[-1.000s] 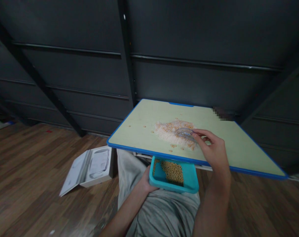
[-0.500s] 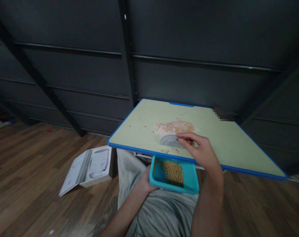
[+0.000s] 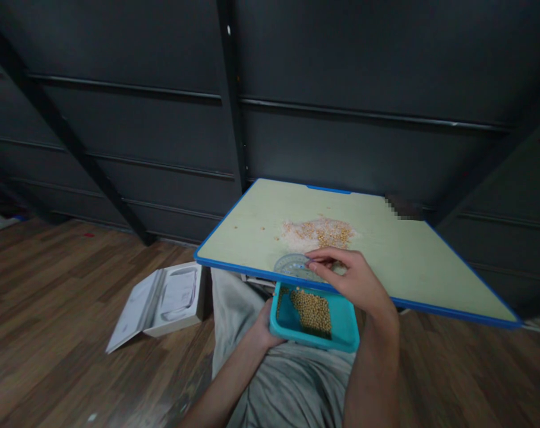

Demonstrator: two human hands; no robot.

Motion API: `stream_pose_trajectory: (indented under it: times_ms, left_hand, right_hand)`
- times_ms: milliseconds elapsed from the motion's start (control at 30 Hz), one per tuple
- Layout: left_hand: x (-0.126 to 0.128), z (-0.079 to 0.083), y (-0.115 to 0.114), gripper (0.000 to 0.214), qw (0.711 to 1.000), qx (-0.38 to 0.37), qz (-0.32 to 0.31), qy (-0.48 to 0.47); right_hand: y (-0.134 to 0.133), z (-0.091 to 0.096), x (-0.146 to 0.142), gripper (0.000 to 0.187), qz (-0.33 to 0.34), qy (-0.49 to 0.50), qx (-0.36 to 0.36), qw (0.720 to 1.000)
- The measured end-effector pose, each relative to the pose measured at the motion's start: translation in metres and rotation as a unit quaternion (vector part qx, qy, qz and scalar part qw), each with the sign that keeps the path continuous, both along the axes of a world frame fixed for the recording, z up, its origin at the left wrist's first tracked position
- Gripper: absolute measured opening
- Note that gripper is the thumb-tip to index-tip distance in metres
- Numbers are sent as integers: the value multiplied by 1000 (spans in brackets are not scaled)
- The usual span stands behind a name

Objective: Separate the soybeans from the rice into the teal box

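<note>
At the bottom centre of the frame, over a lap in grey trousers (image 3: 291, 386), the left hand (image 3: 261, 333) curls round the left near corner of a turquoise tray (image 3: 314, 343). The thumb side shows against the wall, and the fingers beneath are hidden. The tray holds a heap of yellow beans (image 3: 313, 310), and its far end is tucked under the near blue edge of the table (image 3: 430, 255).

Directly above the tray in the frame, the right hand (image 3: 356, 282) comes in from the lower right with its forearm rising steeply. Thumb and fingertips are pinched shut on the right part of a clear half-round plate (image 3: 293, 266). The plate sits at the table's near edge, its straight side running left to right along that edge and its arc turned away. Whether it lies flat or is tilted I cannot tell. A few beans lie about it. The tray's open mouth is just below and slightly nearer than the plate, and the right hand is much the closer of the two to the table top.

Beyond, at mid-table, lies a mixed pile of white grains and beans (image 3: 318, 233), apart from the plate. At lower left an open white box (image 3: 163, 300) rests on the wooden floor (image 3: 51, 285).
</note>
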State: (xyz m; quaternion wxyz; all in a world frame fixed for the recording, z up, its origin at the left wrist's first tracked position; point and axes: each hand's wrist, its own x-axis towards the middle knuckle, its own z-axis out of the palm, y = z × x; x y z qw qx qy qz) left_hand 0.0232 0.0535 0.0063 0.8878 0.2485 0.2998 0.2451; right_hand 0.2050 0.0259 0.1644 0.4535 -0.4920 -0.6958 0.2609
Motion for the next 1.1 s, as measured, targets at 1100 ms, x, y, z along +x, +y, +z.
stream_pose_trajectory:
  times_ms: [1100]
  left_hand:
    - [-10,-16,-1,60,999,-23,22,-22]
  right_hand:
    - [-12,-3,31,12,-84,11,16,996]
